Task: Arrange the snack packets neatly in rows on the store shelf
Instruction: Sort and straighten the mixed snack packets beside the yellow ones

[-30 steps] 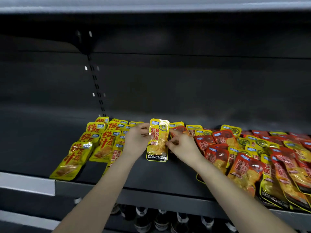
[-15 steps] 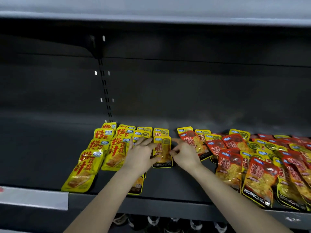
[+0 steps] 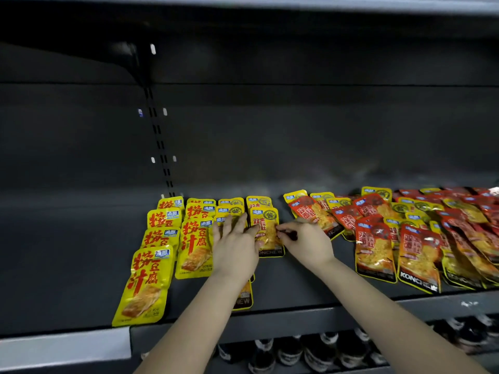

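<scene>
- Dark grey metal store shelf (image 3: 81, 252): neat yellow rows (image 3: 161, 237) at its left, loose red foil packets (image 3: 417, 248) at its right.
- Left hand (image 3: 235, 248), mid-shelf, spread flat, apparently steadying a row.
- Right hand (image 3: 307, 244) pinches the yellow foil snack packet (image 3: 266, 229) mid-shelf, likely squaring it.

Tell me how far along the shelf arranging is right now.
Done: the tofu packets at the left lie in two overlapping rows, with a third row beside them. In hand: the left hand lies flat on that third row while the right hand pinches the edge of a yellow packet fronting a fourth row. Left: the red and yellow pile at the right lies jumbled on the shelf.
</scene>
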{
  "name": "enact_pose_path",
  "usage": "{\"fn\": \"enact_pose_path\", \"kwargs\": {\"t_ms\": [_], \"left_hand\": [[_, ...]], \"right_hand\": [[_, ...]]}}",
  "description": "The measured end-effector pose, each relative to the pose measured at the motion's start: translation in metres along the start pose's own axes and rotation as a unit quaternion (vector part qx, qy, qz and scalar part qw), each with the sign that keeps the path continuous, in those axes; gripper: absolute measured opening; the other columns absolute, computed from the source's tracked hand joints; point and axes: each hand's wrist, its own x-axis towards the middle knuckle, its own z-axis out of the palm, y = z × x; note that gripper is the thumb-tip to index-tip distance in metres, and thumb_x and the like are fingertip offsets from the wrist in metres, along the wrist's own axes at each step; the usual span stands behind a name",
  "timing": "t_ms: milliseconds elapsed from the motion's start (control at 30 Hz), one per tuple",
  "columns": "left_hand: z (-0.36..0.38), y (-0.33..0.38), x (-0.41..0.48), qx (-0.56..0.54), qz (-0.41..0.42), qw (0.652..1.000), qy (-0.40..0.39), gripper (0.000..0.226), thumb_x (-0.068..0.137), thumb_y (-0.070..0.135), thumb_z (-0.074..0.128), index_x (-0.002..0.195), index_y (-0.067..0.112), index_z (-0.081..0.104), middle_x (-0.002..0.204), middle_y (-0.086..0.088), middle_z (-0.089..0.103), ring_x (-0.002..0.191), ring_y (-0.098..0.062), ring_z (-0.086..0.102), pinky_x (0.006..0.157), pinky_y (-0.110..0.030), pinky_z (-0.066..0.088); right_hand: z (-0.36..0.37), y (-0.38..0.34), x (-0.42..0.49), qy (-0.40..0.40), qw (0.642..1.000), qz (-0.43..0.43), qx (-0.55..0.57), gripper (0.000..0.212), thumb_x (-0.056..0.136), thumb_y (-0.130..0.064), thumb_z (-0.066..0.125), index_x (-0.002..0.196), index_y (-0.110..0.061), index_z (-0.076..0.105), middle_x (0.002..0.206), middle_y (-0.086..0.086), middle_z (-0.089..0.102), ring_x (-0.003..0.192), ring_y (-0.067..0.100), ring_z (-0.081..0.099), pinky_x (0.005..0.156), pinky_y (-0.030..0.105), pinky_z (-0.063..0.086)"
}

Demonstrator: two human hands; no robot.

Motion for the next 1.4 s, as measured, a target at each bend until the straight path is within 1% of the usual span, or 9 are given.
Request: {"fn": "enact_pose_path", "kwargs": {"t_ms": [267,400,533,700,933,1067,1200,1300,1400], "left_hand": [[0.002,-0.001,0.0,-0.002,-0.004,1.0,0.019,0.044,0.097,0.042,0.036,0.139,0.03,0.042,0.156,0.003,0.022,0.143,-0.027,0.012,0.114,-0.051,0.002],[0.002,-0.001,-0.002,-0.024,-0.002,0.999,0.03,0.045,0.096,0.042,0.037,0.137,0.027,0.047,0.154,0.0,0.027,0.143,-0.031,0.017,0.114,-0.053,0.002],[0.0,-0.002,-0.003,-0.025,0.0,1.0,-0.001,0.052,0.093,0.048,0.037,0.141,0.027,0.04,0.156,0.0,0.02,0.144,-0.029,0.01,0.114,-0.052,-0.001],[-0.001,-0.002,-0.002,-0.025,0.001,1.0,-0.014,0.051,0.093,0.043,0.04,0.141,0.026,0.039,0.157,-0.001,0.018,0.144,-0.031,0.009,0.114,-0.053,-0.001],[0.0,0.0,0.0,-0.029,0.008,1.0,0.004,0.051,0.092,0.04,0.041,0.141,0.025,0.041,0.156,-0.002,0.02,0.144,-0.031,0.01,0.115,-0.051,-0.002],[0.0,0.0,0.002,-0.051,0.004,0.998,0.042,0.046,0.092,0.038,0.044,0.135,0.025,0.048,0.153,-0.001,0.029,0.143,-0.027,0.017,0.115,-0.05,-0.001],[0.0,-0.002,0.001,-0.056,-0.009,0.995,0.084,0.041,0.08,0.038,0.047,0.114,0.026,0.067,0.134,-0.001,0.056,0.129,-0.026,0.046,0.112,-0.054,0.017],[-0.006,0.004,0.002,-0.036,0.001,0.996,0.087,0.035,0.071,0.036,0.053,0.1,0.028,0.072,0.12,0.002,0.065,0.111,-0.024,0.061,0.103,-0.056,0.033],[-0.013,0.015,0.005,-0.042,0.047,0.995,0.076,0.039,0.077,0.033,0.051,0.111,0.027,0.067,0.131,0.001,0.058,0.117,-0.025,0.057,0.107,-0.051,0.031]], "right_hand": [[0.005,-0.005,-0.006,-0.01,0.994,-0.042,-0.103,0.037,0.093,-0.043,0.047,0.128,-0.034,0.054,0.112,-0.009,0.051,0.103,0.011,0.056,0.074,0.028,0.047],[0.005,-0.005,-0.006,-0.014,0.993,-0.041,-0.113,0.038,0.092,-0.044,0.046,0.128,-0.035,0.054,0.114,-0.01,0.051,0.102,0.01,0.056,0.074,0.029,0.048],[0.007,-0.003,-0.004,-0.011,0.993,-0.042,-0.11,0.037,0.091,-0.044,0.048,0.126,-0.033,0.056,0.112,-0.01,0.052,0.1,0.012,0.057,0.07,0.027,0.045],[0.005,-0.004,-0.004,-0.012,0.994,-0.043,-0.102,0.036,0.091,-0.042,0.05,0.124,-0.032,0.058,0.111,-0.009,0.053,0.099,0.015,0.058,0.072,0.03,0.048],[0.002,-0.004,-0.004,-0.01,0.994,-0.047,-0.094,0.035,0.091,-0.042,0.05,0.123,-0.032,0.059,0.11,-0.009,0.053,0.099,0.015,0.057,0.073,0.031,0.05],[0.001,-0.004,-0.003,-0.013,0.994,-0.044,-0.096,0.035,0.091,-0.043,0.049,0.123,-0.032,0.058,0.113,-0.01,0.052,0.102,0.013,0.057,0.075,0.031,0.051],[0.0,-0.003,-0.005,-0.013,0.997,-0.05,-0.054,0.034,0.092,-0.04,0.05,0.123,-0.029,0.06,0.112,-0.009,0.051,0.1,0.015,0.058,0.076,0.032,0.051],[-0.006,0.0,-0.002,0.002,0.999,-0.05,-0.008,0.031,0.091,-0.036,0.053,0.12,-0.027,0.062,0.114,-0.007,0.053,0.098,0.017,0.06,0.078,0.035,0.052],[-0.013,0.005,0.006,0.017,0.999,-0.051,0.01,0.028,0.09,-0.031,0.055,0.116,-0.025,0.065,0.114,-0.006,0.056,0.1,0.017,0.06,0.081,0.036,0.052]]}}
